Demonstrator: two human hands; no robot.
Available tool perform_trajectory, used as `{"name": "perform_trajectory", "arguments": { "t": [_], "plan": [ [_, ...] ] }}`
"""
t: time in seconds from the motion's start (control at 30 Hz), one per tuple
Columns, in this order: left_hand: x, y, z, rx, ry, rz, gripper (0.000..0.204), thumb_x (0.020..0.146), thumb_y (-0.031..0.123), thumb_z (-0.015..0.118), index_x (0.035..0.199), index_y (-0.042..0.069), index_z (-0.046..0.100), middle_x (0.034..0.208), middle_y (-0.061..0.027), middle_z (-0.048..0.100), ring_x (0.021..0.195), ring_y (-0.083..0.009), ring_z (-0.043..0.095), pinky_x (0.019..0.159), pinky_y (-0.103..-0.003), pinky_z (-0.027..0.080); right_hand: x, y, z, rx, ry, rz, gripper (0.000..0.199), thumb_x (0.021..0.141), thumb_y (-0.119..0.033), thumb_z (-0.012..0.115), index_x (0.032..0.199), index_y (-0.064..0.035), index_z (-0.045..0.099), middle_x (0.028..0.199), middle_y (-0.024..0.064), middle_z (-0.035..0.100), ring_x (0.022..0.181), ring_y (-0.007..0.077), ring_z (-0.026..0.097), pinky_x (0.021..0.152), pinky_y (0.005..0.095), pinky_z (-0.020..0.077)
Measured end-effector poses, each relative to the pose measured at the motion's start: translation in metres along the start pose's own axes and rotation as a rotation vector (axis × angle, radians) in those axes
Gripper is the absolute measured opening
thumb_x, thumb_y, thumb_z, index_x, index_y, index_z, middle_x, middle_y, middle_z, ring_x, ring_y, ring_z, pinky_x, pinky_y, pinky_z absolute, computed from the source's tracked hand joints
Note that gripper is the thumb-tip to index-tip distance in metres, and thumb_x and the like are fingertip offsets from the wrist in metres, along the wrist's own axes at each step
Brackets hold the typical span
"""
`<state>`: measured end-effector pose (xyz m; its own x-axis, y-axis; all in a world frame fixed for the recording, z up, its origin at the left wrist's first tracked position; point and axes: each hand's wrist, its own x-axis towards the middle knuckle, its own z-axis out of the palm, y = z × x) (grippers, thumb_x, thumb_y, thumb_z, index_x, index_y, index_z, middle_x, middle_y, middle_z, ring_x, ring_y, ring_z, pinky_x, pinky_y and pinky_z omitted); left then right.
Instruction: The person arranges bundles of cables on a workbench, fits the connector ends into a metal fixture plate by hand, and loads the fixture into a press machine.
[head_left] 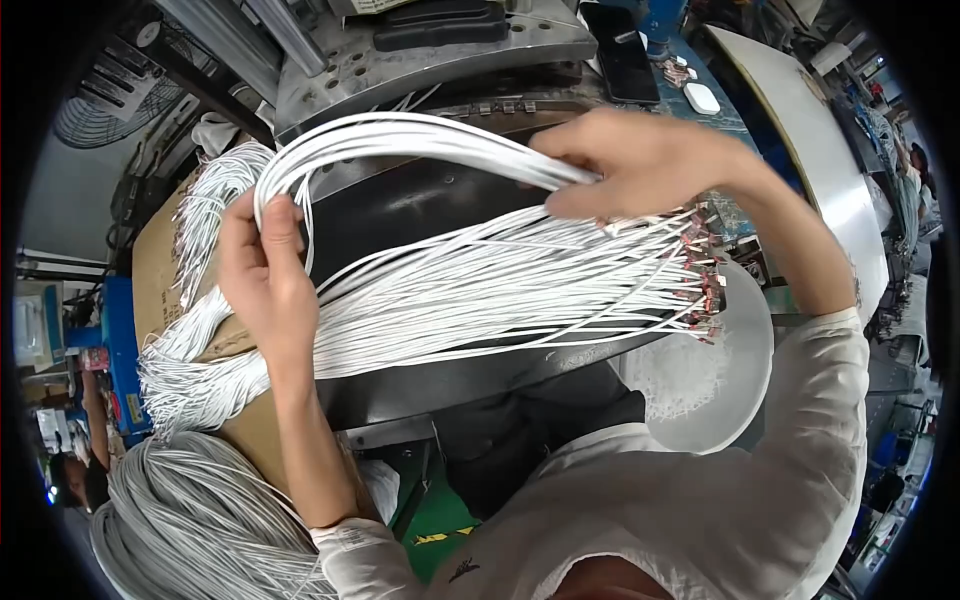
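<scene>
A bundle of white wires (400, 135) arches between my two hands above the black work surface (390, 215). My left hand (270, 260) is closed round its left end, thumb pressed against the strands. At the other end my right hand (635, 165) grips the bundle between thumb and fingers, slightly blurred. Below them lies a wide spread of loose white wires (480, 290), running left to right. Their right ends carry small reddish-brown tips (700, 280). The far ends of the held bundle are hidden by my right hand.
Behind the surface stands a metal machine base (440, 70) with holes. A black phone (620, 55) lies at the back right. A pale round basin (735, 370) sits at right. Cardboard (160, 240), more wire bunches (225, 185) and a large grey wire coil (190, 510) are at left.
</scene>
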<state>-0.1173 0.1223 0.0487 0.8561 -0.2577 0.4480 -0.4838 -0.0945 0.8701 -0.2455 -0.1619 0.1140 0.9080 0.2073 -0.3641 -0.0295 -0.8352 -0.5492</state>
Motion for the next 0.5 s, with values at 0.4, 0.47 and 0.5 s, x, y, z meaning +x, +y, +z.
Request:
{"name": "perform_trajectory", "arguments": {
  "t": [0.4, 0.47, 0.5],
  "plan": [
    [-0.019, -0.014, 0.035, 0.158, -0.457, 0.058, 0.018, 0.084, 0.009, 0.075, 0.096, -0.003, 0.070, 0.088, -0.0146, 0.068, 0.071, -0.0277, 0.063, 0.064, -0.034, 0.049, 0.025, 0.047, 0.012, 0.201, 0.028, -0.310, 0.039, 0.089, -0.030, 0.074, 0.107, 0.0047, 0.068, 0.080, 0.0115, 0.068, 0.073, 0.0187, 0.064, 0.068, 0.0336, 0.0517],
    [-0.020, -0.018, 0.028, -0.074, -0.228, -0.238, 0.018, 0.082, 0.008, 0.075, 0.095, -0.003, 0.070, 0.089, -0.0148, 0.069, 0.073, -0.0293, 0.064, 0.066, -0.034, 0.050, 0.025, 0.036, -0.014, 0.121, -0.204, -0.028, 0.039, 0.089, -0.030, 0.075, 0.106, 0.0041, 0.068, 0.082, 0.0100, 0.068, 0.075, 0.0168, 0.063, 0.068, 0.0326, 0.0509],
    [-0.021, -0.019, 0.029, -0.069, -0.226, -0.242, 0.018, 0.082, 0.008, 0.075, 0.095, -0.003, 0.070, 0.089, -0.0148, 0.069, 0.073, -0.0293, 0.064, 0.066, -0.034, 0.050, 0.026, 0.033, -0.024, 0.078, -0.319, 0.114, 0.038, 0.089, -0.030, 0.075, 0.106, 0.0037, 0.068, 0.084, 0.0093, 0.069, 0.076, 0.0159, 0.063, 0.068, 0.0321, 0.0505]
  ]
}}
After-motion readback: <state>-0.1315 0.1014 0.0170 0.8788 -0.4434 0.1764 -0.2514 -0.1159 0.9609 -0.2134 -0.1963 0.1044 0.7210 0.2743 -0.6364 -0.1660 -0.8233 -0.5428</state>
